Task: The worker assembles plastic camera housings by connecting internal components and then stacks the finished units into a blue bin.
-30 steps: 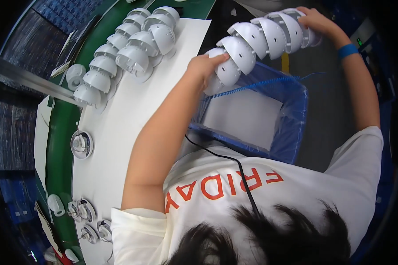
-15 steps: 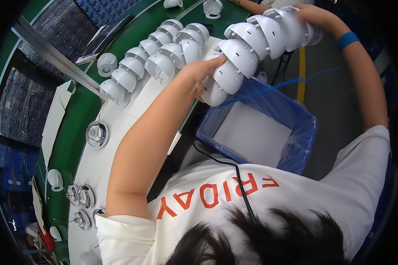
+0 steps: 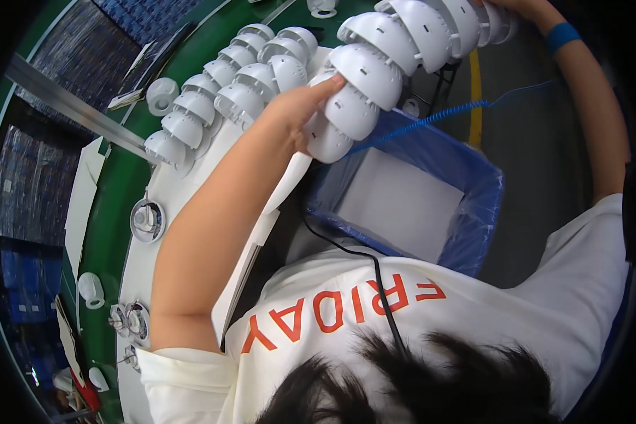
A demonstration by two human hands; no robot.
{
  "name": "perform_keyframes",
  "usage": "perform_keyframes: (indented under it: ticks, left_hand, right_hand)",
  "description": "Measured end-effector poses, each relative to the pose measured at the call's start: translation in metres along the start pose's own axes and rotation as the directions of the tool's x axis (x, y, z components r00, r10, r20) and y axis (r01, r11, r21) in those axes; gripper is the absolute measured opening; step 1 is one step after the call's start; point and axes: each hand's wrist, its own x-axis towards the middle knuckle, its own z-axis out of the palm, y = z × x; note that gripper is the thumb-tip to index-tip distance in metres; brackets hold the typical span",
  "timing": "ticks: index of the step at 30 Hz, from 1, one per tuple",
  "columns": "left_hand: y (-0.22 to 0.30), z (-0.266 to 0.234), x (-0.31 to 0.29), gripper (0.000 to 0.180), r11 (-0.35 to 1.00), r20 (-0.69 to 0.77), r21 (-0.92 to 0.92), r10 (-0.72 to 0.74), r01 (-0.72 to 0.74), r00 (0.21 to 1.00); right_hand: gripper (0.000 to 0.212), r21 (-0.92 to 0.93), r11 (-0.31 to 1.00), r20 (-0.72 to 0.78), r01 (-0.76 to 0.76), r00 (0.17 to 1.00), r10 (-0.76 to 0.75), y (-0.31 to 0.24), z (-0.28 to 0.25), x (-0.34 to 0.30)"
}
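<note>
While working beside the stacked domes (image 3: 193,108) on the white tabletop (image 3: 173,194), hold the left forearm (image 3: 212,226) clear of them. With the left hand (image 3: 297,113) clasped around the left end, thumb on top, fingers mostly out of sight, press gently along the held row of nested white domes (image 3: 371,74) rather than pinching single rims. Support that row in mid-air, near the lined blue bin (image 3: 484,212); better not to straighten its curve sharply, for risk of one dome slipping loose. Steer clear of the coiled blue cord (image 3: 431,126). Match that inward pressure with the right hand (image 3: 523,6), touching the far domes but cropped by the upper edge: cannot tell how firmly closed.
</note>
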Motion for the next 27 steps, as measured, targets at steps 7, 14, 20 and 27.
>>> perform_keyframes:
  ticks: [7,14,20,27]
  left_hand:
    - [-0.016,-0.023,-0.054,0.045,0.994,-0.186,-0.105,-0.023,0.004,0.982]
    - [-0.025,-0.056,-0.086,0.047,0.970,-0.282,-0.193,-0.197,0.146,0.939]
    - [-0.018,-0.074,-0.078,0.043,0.941,-0.301,-0.260,-0.294,0.219,0.907]
    - [-0.015,-0.086,-0.058,0.042,0.914,-0.301,-0.361,-0.303,0.186,0.904]
  right_hand:
    - [0.028,0.407,0.625,-0.016,0.666,0.689,-0.724,0.021,0.045,0.114]
    - [0.055,0.122,0.890,0.208,0.438,0.866,-0.455,-0.063,0.094,0.154]
    - [0.048,0.087,0.898,0.254,0.431,0.862,-0.438,-0.085,0.134,0.181]
    - [0.034,0.035,0.842,0.230,0.538,0.816,-0.531,-0.098,0.177,0.240]
